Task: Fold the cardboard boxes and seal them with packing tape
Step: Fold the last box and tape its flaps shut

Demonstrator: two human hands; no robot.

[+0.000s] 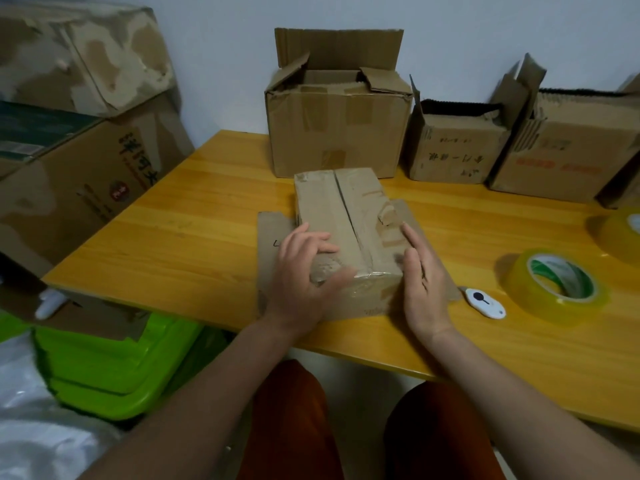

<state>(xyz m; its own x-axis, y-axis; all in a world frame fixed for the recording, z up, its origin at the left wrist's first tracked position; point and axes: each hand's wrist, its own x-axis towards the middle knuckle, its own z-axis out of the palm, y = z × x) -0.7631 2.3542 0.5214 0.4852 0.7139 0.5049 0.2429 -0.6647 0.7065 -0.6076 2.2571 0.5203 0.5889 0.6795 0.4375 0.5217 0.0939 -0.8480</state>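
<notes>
Hands: our left hand (304, 268) lies spread on the small box (346, 233), fingers loosely curved over its near top edge, gripping nothing; our right hand (420, 271) is flat and straight against the box's right side.
Box place: it sits on the wooden table (180, 233), in front of the larger open box (337, 133), with a loose flap (273, 233) lying flat on the box's left.
Seam: the top flaps meet along a centre line, with no fresh tape that we can see.
Handling: we judge it light, worn and easily dented; hold it by opposite side walls near the corners.
Tape: the roll (556, 282) and small white cutter (485, 303) lie right of the box.
</notes>
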